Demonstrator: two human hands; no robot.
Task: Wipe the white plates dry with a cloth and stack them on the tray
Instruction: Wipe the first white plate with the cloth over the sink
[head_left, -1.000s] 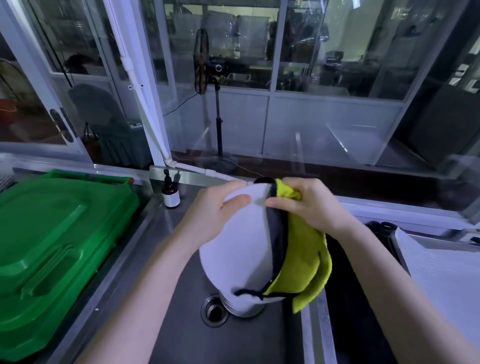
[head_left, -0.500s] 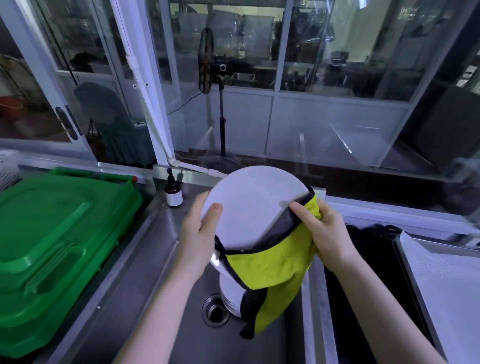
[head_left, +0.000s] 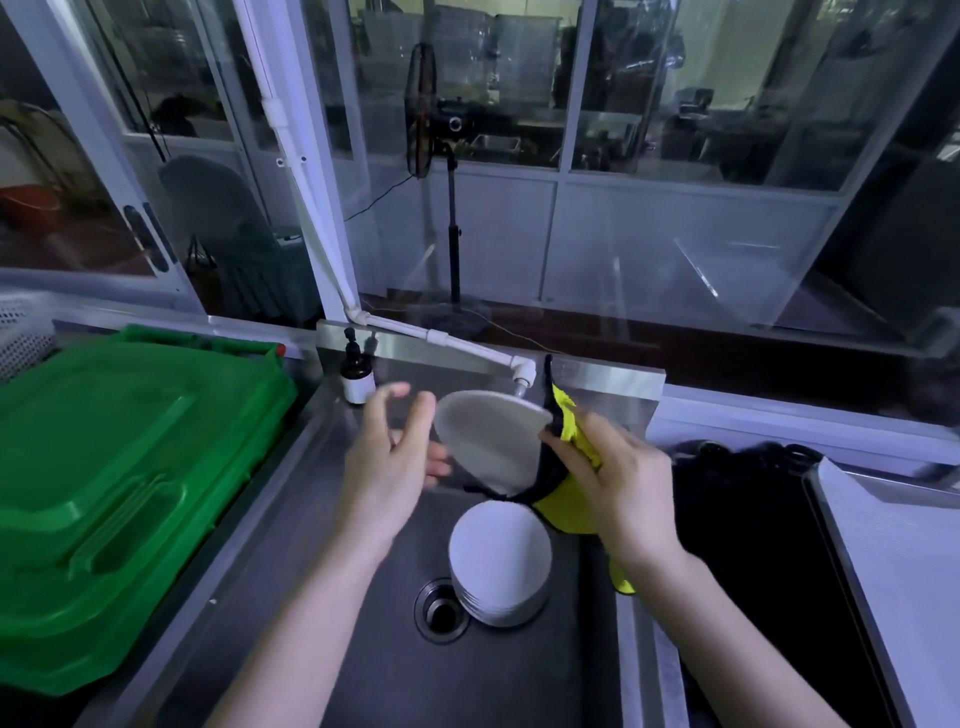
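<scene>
Right over the sink, a single white plate is held tilted, its face turned toward the left hand and its top rim just under the white tap. The right hand is clenched around the yellow, black-edged cloth and pinches the plate's right edge through it. One end of the cloth sticks up above the fingers and another hangs down past the wrist. The left hand is released, fingers loosely spread and blurred. Its lower fingers reach the plate's left rim, though whether they touch it cannot be told.

Below, a stack of white plates sits on the sink floor, its edge touching the drain on the left and lying close to the sink's right wall. The basin floor to the left of the drain is bare steel, with open room as far as the sloped left wall.

A green crate fills the table on the left, its near corner overhanging the sink's edge. A small dark bottle stands at the back left corner of the sink, just beyond the left thumb. To the right, past a narrow steel divider, lies a dark basin, and beyond that the pale tray, with its raised rim toward the basin.
</scene>
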